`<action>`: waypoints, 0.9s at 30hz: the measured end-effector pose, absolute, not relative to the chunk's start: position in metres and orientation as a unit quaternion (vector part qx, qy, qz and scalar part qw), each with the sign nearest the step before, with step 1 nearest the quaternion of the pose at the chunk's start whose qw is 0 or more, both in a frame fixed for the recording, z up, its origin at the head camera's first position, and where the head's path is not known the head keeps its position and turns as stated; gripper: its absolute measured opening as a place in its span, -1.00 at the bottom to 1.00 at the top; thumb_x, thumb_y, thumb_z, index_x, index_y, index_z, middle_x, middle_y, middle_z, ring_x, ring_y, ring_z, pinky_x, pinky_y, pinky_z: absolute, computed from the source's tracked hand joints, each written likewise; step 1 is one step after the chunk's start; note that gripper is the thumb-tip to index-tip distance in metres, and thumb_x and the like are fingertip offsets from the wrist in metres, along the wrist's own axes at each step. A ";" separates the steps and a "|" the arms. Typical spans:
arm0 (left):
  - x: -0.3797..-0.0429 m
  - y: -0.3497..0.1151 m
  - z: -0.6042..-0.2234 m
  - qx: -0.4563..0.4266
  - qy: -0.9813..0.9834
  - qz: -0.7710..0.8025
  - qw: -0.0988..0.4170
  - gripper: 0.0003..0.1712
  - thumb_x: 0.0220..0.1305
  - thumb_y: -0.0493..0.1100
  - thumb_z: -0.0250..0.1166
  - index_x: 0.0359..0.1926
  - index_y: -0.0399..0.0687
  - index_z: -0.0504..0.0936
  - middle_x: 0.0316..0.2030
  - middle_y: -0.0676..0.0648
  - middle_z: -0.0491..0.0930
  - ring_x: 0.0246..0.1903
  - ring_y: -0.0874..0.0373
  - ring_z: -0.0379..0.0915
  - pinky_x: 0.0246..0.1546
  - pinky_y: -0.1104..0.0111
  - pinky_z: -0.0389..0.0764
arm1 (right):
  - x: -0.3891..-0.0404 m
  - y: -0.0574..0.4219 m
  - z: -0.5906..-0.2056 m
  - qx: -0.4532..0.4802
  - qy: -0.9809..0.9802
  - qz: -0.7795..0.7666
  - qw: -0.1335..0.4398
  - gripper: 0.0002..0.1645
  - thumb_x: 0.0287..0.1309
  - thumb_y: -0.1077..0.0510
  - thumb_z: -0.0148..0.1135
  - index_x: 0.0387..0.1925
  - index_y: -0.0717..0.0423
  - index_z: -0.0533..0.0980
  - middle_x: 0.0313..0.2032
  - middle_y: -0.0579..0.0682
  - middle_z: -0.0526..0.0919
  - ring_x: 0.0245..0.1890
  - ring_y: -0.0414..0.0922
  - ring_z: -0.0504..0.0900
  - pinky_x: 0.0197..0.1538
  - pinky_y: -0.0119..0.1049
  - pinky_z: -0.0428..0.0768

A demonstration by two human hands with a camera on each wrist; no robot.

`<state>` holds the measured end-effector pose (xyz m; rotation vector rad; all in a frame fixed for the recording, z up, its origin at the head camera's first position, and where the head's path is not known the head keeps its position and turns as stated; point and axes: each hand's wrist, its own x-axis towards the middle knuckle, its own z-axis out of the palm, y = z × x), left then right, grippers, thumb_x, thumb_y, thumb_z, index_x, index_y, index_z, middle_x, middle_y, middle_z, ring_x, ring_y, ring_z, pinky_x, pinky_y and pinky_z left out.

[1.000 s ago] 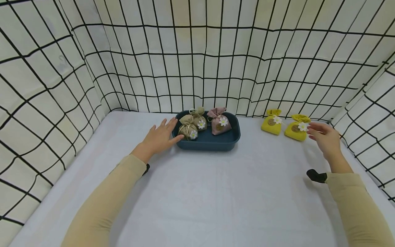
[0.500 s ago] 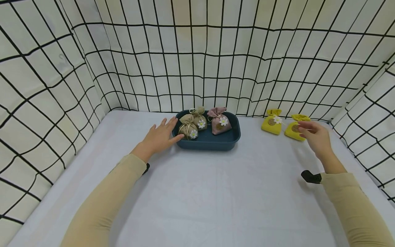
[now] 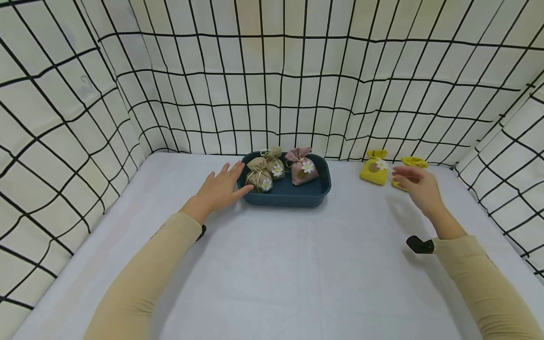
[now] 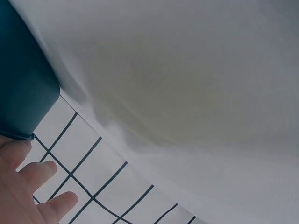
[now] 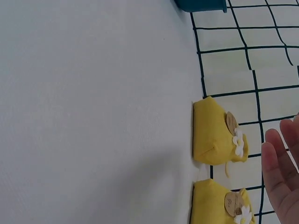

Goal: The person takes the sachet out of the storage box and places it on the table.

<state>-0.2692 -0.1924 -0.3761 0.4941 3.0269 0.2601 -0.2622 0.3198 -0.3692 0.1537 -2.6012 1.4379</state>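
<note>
My left hand (image 3: 216, 190) lies with spread, straight fingers along the left rim of a dark blue plastic basin (image 3: 282, 201), its thumb over the front corner. Inside the basin are two tan drawstring pouches, a front one (image 3: 255, 179) and a back one (image 3: 274, 161), plus a pink pouch (image 3: 301, 176), each with a white daisy. At the right, two yellow drawstring pouches stand upright: a left one (image 3: 372, 175) and a right one (image 3: 415, 162). My right hand (image 3: 422, 192) holds nothing and hovers in front of the right yellow pouch, partly hiding it, fingers loosely bent and apart from both pouches (image 5: 209, 133).
Behind the basin and pouches rises a black wire grid (image 3: 293, 89) over white sheeting, with further grid panels at both sides. A white cloth (image 3: 306, 269) covers the table. A black wrist device (image 3: 420, 245) sticks out from the right sleeve.
My right hand has shifted left, from beside the right yellow pouch to in front of it, covering more of it. The left hand, basin and pouches stay where they were.
</note>
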 end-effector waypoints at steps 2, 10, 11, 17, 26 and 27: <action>-0.269 -0.192 -0.376 0.161 0.983 0.084 0.031 0.02 0.53 0.41 -0.07 0.65 -0.15 -0.11 0.62 -0.19 -0.14 0.56 -0.28 -0.24 0.41 -0.34 -0.06 | -0.262 0.315 -0.369 0.061 -0.874 0.475 0.080 -0.53 0.54 0.17 0.12 0.29 0.43 0.45 0.00 -0.03 0.63 -0.14 -0.47 0.58 -0.07 -0.60 0.59; -0.269 -0.192 -0.377 0.162 0.983 0.081 0.030 0.02 0.53 0.41 -0.07 0.65 -0.15 -0.12 0.62 -0.19 -0.14 0.56 -0.29 -0.24 0.42 -0.33 -0.05 | -0.262 0.293 -0.365 0.102 -0.878 0.461 0.076 -0.57 0.55 0.18 0.10 0.26 0.40 0.49 0.13 0.34 0.57 -0.12 -0.46 0.60 -0.07 -0.61 0.58; -0.269 -0.192 -0.377 0.162 0.983 0.082 0.030 0.02 0.53 0.41 -0.07 0.65 -0.15 -0.11 0.62 -0.19 -0.14 0.56 -0.29 -0.23 0.42 -0.33 -0.05 | -0.263 0.290 -0.364 0.108 -0.878 0.460 0.075 -0.57 0.54 0.18 0.11 0.25 0.39 0.51 0.14 0.34 0.58 -0.12 -0.45 0.60 -0.06 -0.60 0.58; -0.269 -0.192 -0.377 0.163 0.983 0.083 0.029 0.02 0.53 0.41 -0.07 0.65 -0.17 -0.10 0.62 -0.19 -0.13 0.55 -0.31 -0.22 0.41 -0.34 -0.04 | -0.264 0.272 -0.361 0.135 -0.882 0.447 0.067 -0.60 0.51 0.17 0.17 0.22 0.34 0.55 0.12 0.27 0.62 -0.11 -0.44 0.57 -0.07 -0.55 0.59; -0.270 -0.193 -0.378 0.161 0.983 0.088 0.030 0.02 0.53 0.41 -0.08 0.65 -0.16 -0.12 0.62 -0.18 -0.14 0.56 -0.30 -0.24 0.41 -0.34 -0.06 | -0.271 0.249 -0.365 0.155 -0.876 0.455 0.035 -0.62 0.52 0.23 0.12 0.24 0.32 0.52 0.14 0.28 0.64 -0.08 -0.28 0.64 -0.04 -0.55 0.60; -0.270 -0.193 -0.378 0.161 0.983 0.088 0.031 0.01 0.53 0.40 -0.07 0.65 -0.16 -0.12 0.62 -0.18 -0.14 0.56 -0.30 -0.24 0.41 -0.34 -0.06 | -0.271 0.246 -0.364 0.155 -0.878 0.451 0.037 -0.62 0.52 0.23 0.13 0.24 0.31 0.53 0.13 0.27 0.64 -0.08 -0.27 0.65 -0.02 -0.52 0.61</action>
